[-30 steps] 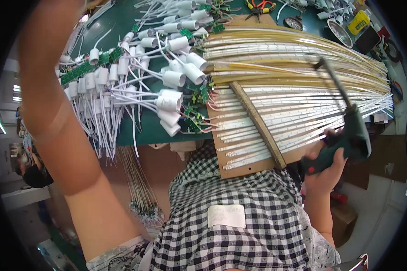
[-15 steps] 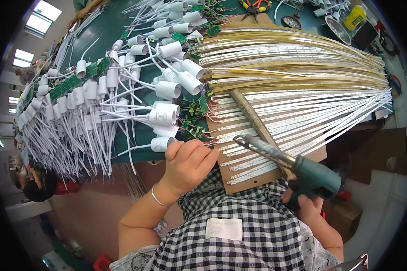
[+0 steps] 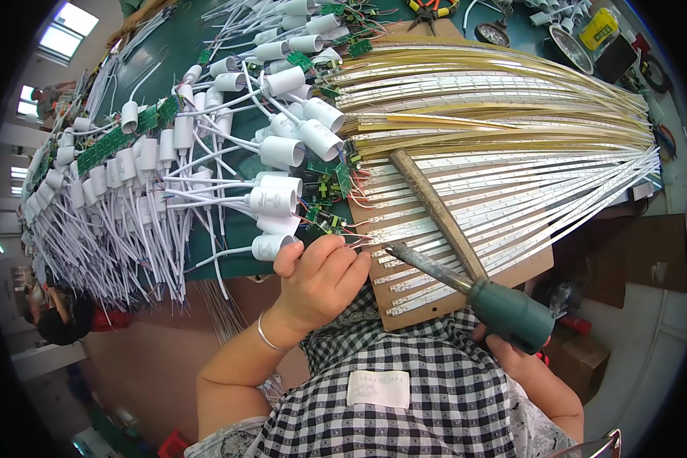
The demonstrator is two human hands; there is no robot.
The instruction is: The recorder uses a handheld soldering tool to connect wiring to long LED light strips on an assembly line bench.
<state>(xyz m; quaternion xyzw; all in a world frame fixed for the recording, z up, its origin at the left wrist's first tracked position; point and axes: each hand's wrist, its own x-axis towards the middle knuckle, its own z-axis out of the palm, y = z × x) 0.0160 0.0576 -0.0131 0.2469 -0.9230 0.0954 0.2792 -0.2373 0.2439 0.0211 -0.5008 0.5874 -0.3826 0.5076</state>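
Note:
My left hand (image 3: pixel 319 282) is closed in a pinch on thin wires (image 3: pixel 356 243) that run from a small green circuit board (image 3: pixel 324 221) toward the ends of white LED strips (image 3: pixel 511 200). Beside its knuckles lies a white tubular lamp socket (image 3: pixel 271 246) with a white cable. My right hand (image 3: pixel 511 355), partly hidden, is wrapped round the dark green handle of a soldering iron (image 3: pixel 513 317). The iron's metal tip is at the strip ends, just right of my left fingertips. Its shaft crosses above the strips, which lie side by side on a brown board (image 3: pixel 538 263).
A wooden bar (image 3: pixel 439 214) lies across the strips. Yellow-edged strips (image 3: pixel 481 91) fan out behind. Many white sockets with cables (image 3: pixel 122 172) crowd the green table at left. Pliers (image 3: pixel 433 11), a round metal dish (image 3: pixel 569 49) and a yellow bottle (image 3: pixel 599 29) stand at the back.
The soldering iron has moved left and toward me, its tip now closer to my left fingertips. My left hand keeps its pinch almost in place.

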